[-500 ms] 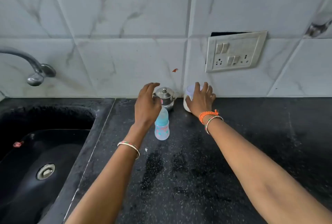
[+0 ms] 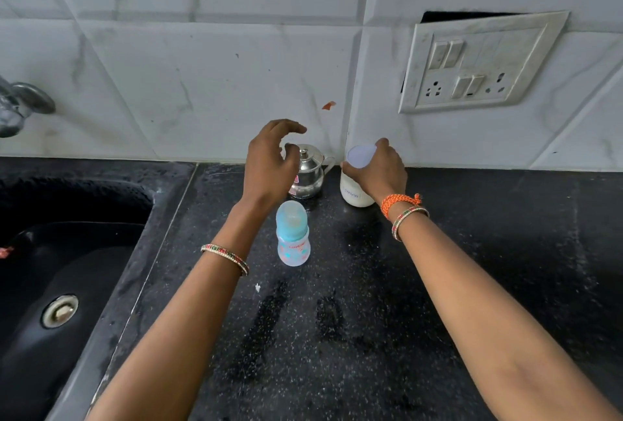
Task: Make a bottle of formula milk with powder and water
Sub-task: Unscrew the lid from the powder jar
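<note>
The baby bottle [image 2: 292, 234] stands upright on the black bench [image 2: 472, 285], capped, its long axis vertical, well forward of the wall and just below the left wrist. Behind it, against the tiles, sit a small steel pot [image 2: 308, 172] with its lid on and a white tub [image 2: 357, 181] (presumably the powder, though the label is too small to read). The right hand [image 2: 382, 171] is wrapped over the top and side of the tub, fingers closed on it. The left hand [image 2: 271, 159] hangs over the steel pot with its fingers [image 2: 290, 127] spread and curled, gripping nothing; whether it touches the lid I cannot tell. The bottle lies toward the body from both hands, nearer the left one, which would only need to draw back and down to reach its cap. Judging by the sealed bottle, nothing has gone in yet; opening the tub looks like the step in hand
</note>
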Available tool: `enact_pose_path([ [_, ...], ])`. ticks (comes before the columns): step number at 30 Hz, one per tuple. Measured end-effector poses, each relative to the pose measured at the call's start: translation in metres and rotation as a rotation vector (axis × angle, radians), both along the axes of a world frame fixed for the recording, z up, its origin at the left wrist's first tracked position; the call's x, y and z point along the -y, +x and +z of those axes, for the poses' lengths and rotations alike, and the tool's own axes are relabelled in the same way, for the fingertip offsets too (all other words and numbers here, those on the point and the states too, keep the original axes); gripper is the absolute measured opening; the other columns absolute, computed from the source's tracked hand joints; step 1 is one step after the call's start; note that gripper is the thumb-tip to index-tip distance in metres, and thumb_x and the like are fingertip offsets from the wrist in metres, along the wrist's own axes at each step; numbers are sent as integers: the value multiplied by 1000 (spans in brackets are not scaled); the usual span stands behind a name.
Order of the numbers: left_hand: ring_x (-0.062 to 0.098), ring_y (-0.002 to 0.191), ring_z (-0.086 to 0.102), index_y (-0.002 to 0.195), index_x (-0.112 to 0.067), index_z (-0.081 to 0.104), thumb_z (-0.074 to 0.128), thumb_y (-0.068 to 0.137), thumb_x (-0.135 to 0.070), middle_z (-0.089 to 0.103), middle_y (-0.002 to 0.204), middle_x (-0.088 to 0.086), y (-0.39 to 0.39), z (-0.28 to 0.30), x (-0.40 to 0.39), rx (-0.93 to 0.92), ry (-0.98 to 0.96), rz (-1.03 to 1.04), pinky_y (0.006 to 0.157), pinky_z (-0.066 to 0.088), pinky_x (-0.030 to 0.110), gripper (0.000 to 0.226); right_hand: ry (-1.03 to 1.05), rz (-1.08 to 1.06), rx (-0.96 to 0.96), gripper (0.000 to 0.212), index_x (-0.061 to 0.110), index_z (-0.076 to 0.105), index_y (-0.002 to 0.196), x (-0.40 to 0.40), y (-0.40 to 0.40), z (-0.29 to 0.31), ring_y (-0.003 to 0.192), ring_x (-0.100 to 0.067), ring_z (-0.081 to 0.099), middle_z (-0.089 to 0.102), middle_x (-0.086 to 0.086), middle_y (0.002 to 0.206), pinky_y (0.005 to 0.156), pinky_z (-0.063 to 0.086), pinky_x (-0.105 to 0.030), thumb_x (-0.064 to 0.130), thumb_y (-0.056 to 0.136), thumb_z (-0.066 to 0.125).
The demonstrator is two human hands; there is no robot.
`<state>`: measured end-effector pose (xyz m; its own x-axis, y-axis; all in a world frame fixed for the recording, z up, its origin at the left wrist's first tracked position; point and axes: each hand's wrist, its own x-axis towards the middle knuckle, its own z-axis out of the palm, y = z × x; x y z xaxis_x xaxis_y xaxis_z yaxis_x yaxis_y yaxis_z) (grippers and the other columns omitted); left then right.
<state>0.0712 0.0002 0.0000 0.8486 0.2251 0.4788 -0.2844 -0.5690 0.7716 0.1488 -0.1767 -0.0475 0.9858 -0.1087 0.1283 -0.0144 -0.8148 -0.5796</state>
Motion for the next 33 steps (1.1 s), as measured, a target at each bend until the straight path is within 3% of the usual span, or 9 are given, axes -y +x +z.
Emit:
enact_pose_path([
  [4, 5, 84, 61, 94, -15, 67, 42, 81, -7, 70, 94, -3, -28, 17, 20, -2, -60, -22, 71, 44, 11, 30, -76, 39, -6, 74, 9, 46, 116, -1, -38, 8, 106, -31, 57, 59, -10, 118, 75, 45, -35, 61, 69, 70],
  [10, 9, 82, 65, 89, -8, 66, 41, 80, 6, 69, 83, 2, -93, 24, 54, -2, -282, -220, 77, 53, 22, 30, -187, 101, -32, 78, 11, 50, 111, 8, -117, 19, 99, -32, 62, 64, -10, 110, 75, 49, -37, 73, 64, 62],
  [14, -6, 83, 60, 100, -9, 65, 44, 80, 7, 66, 92, -6, -142, -23, 63, -80, -227, -168, 75, 47, 10, 34, -240, 112, -36, 77, 10, 50, 112, 13, -166, 18, 102, -35, 62, 64, -13, 113, 71, 44, -35, 70, 66, 65],
  [17, 0, 91, 58, 111, -12, 59, 48, 79, 5, 63, 105, -5, -174, -67, 64, -145, -226, -23, 79, 52, 20, 38, -222, 146, 2, 79, 7, 46, 116, 12, -195, 10, 111, -36, 53, 58, -15, 118, 76, 46, -39, 65, 68, 68],
  [22, 10, 128, 41, 144, -15, 19, 75, 70, -25, 39, 143, 2, -187, -112, 70, -525, -187, -416, 108, 35, 27, 94, -384, 171, 59, 80, 4, 45, 122, 2, -214, 12, 113, -33, 45, 45, -15, 122, 82, 46, -40, 63, 71, 65],
  [24, 8, 120, 47, 138, -17, 23, 85, 64, -31, 46, 133, -3, -183, -112, 78, -531, -232, -370, 103, 40, 25, 97, -407, 147, 38, 82, 3, 45, 121, -4, -217, 15, 111, -32, 48, 48, -15, 121, 81, 47, -38, 64, 70, 66],
  [27, 9, 105, 54, 123, -22, 40, 87, 60, -28, 55, 114, -8, -177, -107, 81, -466, -254, -211, 89, 46, 22, 78, -391, 128, -24, 84, 4, 43, 122, -7, -222, 15, 107, -30, 54, 51, -15, 120, 80, 46, -36, 67, 70, 64],
  [29, 7, 100, 55, 115, -25, 44, 87, 59, -27, 57, 109, -10, -175, -109, 77, -435, -230, -204, 77, 42, 9, 71, -376, 147, -26, 81, 6, 43, 119, -5, -223, 12, 104, -31, 56, 53, -15, 117, 78, 45, -36, 68, 71, 62],
  [33, 0, 94, 57, 112, -27, 46, 87, 56, -27, 58, 105, -14, -176, -110, 76, -408, -248, -203, 71, 43, 4, 70, -409, 212, 20, 77, 9, 46, 118, 1, -222, 12, 101, -31, 57, 55, -13, 113, 75, 42, -35, 70, 72, 57],
])
